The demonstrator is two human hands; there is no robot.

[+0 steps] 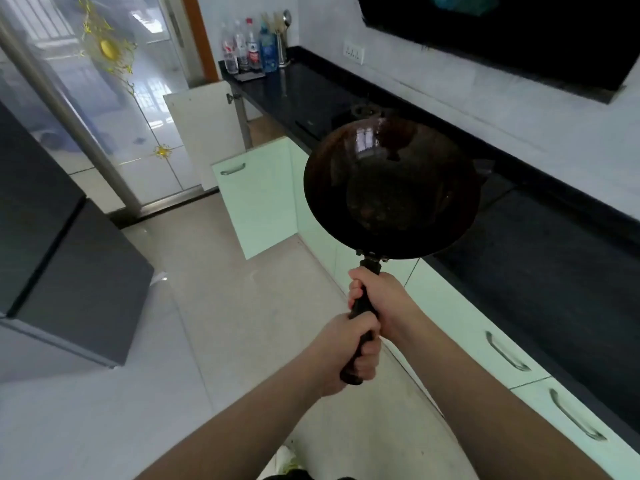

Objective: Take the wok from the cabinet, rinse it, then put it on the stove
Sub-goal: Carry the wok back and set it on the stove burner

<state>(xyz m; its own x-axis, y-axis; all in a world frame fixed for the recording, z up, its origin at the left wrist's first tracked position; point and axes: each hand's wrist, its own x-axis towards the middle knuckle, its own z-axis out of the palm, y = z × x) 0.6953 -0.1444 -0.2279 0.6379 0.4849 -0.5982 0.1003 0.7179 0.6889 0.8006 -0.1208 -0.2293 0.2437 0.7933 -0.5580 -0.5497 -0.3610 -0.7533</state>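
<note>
A dark round wok (391, 188) with a long black handle hangs in the air in front of me, its bowl over the edge of the black countertop (540, 244). Both hands grip the handle. My right hand (384, 299) holds it close to the bowl, and my left hand (349, 355) holds the end. A stove burner (363, 110) shows just beyond the wok's far rim, partly hidden by it. A pale green cabinet door (256, 199) stands open below the counter. No sink is in view.
Bottles (249, 46) and a utensil holder (282, 46) stand at the counter's far end. A black range hood (519, 36) hangs on the wall. A grey fridge (62, 258) stands at left, a glass sliding door (104, 98) behind it. Closed green drawers (502, 351) run along the right.
</note>
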